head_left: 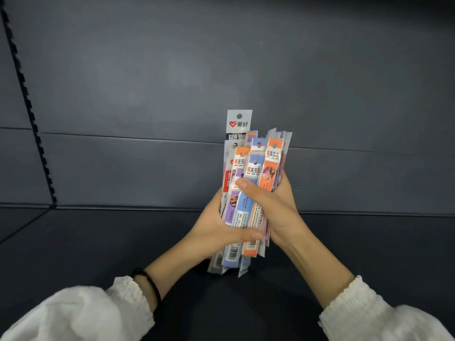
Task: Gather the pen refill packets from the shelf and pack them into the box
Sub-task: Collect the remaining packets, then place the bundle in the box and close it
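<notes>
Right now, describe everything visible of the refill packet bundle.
The refill packet bundle is a sheaf of narrow, glossy plastic sleeves in orange, blue, purple and white, with hang holes on top and barcodes below. It stands upright over the dark shelf. The left hand grips its lower part, the right hand its middle.

I see both hands wrapped round an upright bundle of pen refill packets [248, 212] over the dark shelf [98, 242]. The left hand [214, 230] grips the bundle's lower left, thumb across its front. The right hand [275, 203] holds its right side, thumb across the front higher up. A white packet [239, 124] stands tallest at the bundle's back left. Behind the bundle is the grey back panel [147, 82], and far to its left a slotted upright [27, 104].
</notes>
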The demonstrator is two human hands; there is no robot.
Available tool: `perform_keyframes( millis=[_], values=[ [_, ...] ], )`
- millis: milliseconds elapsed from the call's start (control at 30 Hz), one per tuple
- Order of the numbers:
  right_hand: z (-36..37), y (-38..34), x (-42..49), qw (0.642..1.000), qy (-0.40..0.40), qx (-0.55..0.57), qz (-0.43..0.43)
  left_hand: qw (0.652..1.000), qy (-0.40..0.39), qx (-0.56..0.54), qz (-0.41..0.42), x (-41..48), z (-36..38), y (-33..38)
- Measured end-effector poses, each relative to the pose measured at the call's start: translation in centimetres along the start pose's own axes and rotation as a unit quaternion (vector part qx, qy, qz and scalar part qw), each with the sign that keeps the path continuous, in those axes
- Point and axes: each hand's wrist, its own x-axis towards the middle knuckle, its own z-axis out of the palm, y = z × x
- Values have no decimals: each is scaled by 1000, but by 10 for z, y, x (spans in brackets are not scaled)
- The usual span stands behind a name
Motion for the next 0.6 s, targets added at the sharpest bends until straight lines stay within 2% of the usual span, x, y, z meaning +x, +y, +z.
perform_keyframes(
  millis=[167, 267, 400, 600],
  values=[
    [0, 3, 1, 997, -50, -66, -2, 1000, 17, 21, -8, 3, -10, -4],
    [-3, 16, 1, 991, -48, -123, 3, 998, 20, 35, -42, -2, -12, -12],
    [-5, 30, -2, 990, -57, -125, 27, 996, 19, 31, -85, -10, -12, -20],
    [6, 35, 3, 990, -22, -134, 42, 995, 32, 10, -94, -11, -10, -11]
  ],
)
